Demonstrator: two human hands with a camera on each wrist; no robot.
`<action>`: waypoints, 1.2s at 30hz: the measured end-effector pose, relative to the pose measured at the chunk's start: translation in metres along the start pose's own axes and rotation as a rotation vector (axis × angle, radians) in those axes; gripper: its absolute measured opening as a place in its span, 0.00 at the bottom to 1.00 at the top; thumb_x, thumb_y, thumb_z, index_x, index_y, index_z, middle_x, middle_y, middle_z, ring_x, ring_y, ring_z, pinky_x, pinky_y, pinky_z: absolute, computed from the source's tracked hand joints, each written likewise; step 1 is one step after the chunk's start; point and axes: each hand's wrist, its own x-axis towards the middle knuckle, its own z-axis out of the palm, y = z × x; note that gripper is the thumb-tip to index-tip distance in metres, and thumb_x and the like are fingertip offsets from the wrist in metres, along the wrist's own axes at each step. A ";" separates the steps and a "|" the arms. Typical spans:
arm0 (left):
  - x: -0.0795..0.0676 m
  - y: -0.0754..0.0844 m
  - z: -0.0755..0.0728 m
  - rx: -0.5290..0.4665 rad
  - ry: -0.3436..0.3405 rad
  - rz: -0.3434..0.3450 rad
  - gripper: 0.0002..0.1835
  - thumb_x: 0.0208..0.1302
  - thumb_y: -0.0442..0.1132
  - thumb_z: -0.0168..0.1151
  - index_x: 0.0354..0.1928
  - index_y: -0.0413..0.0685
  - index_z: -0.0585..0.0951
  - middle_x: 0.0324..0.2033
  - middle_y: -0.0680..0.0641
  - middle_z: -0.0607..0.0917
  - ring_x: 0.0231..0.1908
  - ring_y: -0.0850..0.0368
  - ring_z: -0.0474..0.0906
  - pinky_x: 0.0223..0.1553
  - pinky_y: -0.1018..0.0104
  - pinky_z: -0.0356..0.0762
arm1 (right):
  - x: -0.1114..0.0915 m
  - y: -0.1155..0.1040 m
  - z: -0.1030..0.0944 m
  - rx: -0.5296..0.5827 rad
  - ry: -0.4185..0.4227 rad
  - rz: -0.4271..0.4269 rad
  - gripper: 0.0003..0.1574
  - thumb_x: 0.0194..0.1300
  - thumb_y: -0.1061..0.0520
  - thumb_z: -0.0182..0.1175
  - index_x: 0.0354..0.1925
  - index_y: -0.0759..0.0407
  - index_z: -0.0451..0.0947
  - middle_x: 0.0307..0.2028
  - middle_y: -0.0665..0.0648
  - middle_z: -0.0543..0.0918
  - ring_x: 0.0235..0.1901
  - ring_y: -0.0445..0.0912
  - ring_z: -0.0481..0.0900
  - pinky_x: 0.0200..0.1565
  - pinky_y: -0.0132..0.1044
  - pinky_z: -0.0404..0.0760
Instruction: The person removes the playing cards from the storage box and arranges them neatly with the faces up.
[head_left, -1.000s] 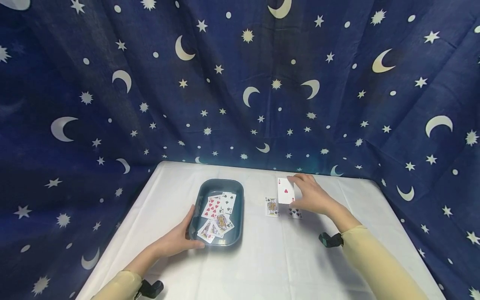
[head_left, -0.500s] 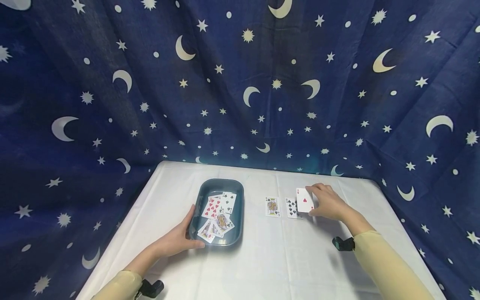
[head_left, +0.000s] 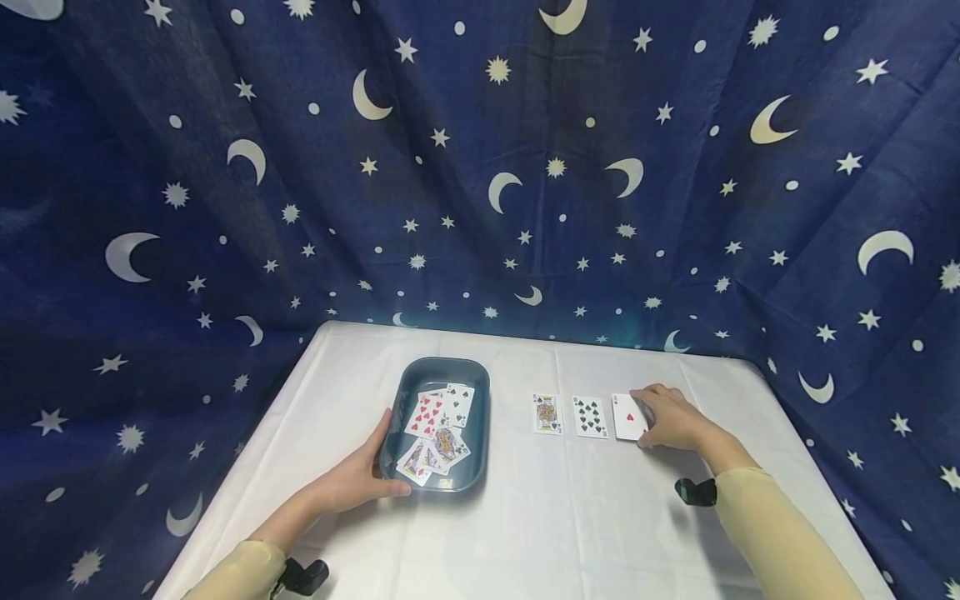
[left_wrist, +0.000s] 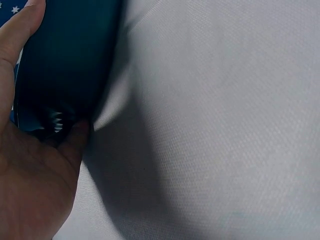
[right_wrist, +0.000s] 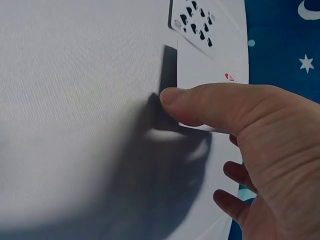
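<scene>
At the right, my right hand (head_left: 671,425) pinches the ace of hearts (head_left: 628,417) by its right side, thumb at the near edge. The card lies low over the table; whether it rests flat I cannot tell. In the right wrist view my thumb (right_wrist: 210,102) covers part of its face. To its left lie a ten of spades (head_left: 589,417) and a face card (head_left: 547,414), spaced apart in a row. My left hand (head_left: 348,483) grips the near left corner of a dark teal tray (head_left: 476,458), fingers along its left side, thumb at its front.
Inside the tray lie several overlapping playing cards (head_left: 429,417), both number and face cards. A white cloth (head_left: 510,542) covers the table. Behind it and along both sides hangs a dark blue curtain (head_left: 450,208) with moons and stars.
My right hand has carried the ace of hearts right and down, from above the ten of spades to the row's right end. The left hand and tray have stayed put.
</scene>
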 end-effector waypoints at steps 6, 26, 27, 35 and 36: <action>-0.001 0.000 0.000 -0.009 -0.004 0.003 0.68 0.39 0.60 0.73 0.71 0.68 0.31 0.72 0.49 0.39 0.70 0.49 0.38 0.65 0.47 0.43 | 0.001 0.004 0.003 0.038 -0.048 0.054 0.57 0.40 0.47 0.75 0.66 0.60 0.61 0.61 0.67 0.62 0.57 0.63 0.59 0.56 0.66 0.59; -0.002 0.002 -0.001 -0.030 -0.005 0.007 0.67 0.40 0.57 0.74 0.71 0.67 0.32 0.72 0.50 0.39 0.70 0.50 0.38 0.65 0.48 0.44 | 0.006 0.002 0.002 0.077 -0.119 0.090 0.54 0.39 0.55 0.73 0.65 0.59 0.63 0.62 0.67 0.61 0.59 0.63 0.57 0.55 0.66 0.58; -0.002 0.002 -0.001 -0.035 -0.007 0.010 0.67 0.40 0.57 0.74 0.72 0.67 0.32 0.72 0.50 0.39 0.70 0.50 0.38 0.65 0.48 0.44 | 0.006 0.002 0.001 0.078 -0.124 0.090 0.54 0.39 0.55 0.74 0.65 0.59 0.63 0.62 0.67 0.61 0.59 0.64 0.57 0.55 0.66 0.58; -0.019 0.035 -0.010 -0.085 -0.007 0.017 0.66 0.42 0.51 0.75 0.73 0.61 0.35 0.72 0.45 0.41 0.69 0.47 0.39 0.65 0.46 0.42 | 0.007 0.000 0.000 0.076 -0.138 0.097 0.54 0.38 0.55 0.74 0.65 0.58 0.63 0.60 0.66 0.62 0.58 0.62 0.58 0.55 0.66 0.60; -0.019 0.036 -0.010 -0.086 -0.007 0.019 0.65 0.42 0.51 0.75 0.73 0.61 0.35 0.72 0.45 0.41 0.69 0.47 0.39 0.65 0.46 0.42 | 0.007 0.000 -0.001 0.077 -0.137 0.095 0.54 0.39 0.55 0.73 0.65 0.58 0.63 0.60 0.65 0.62 0.57 0.62 0.58 0.55 0.65 0.60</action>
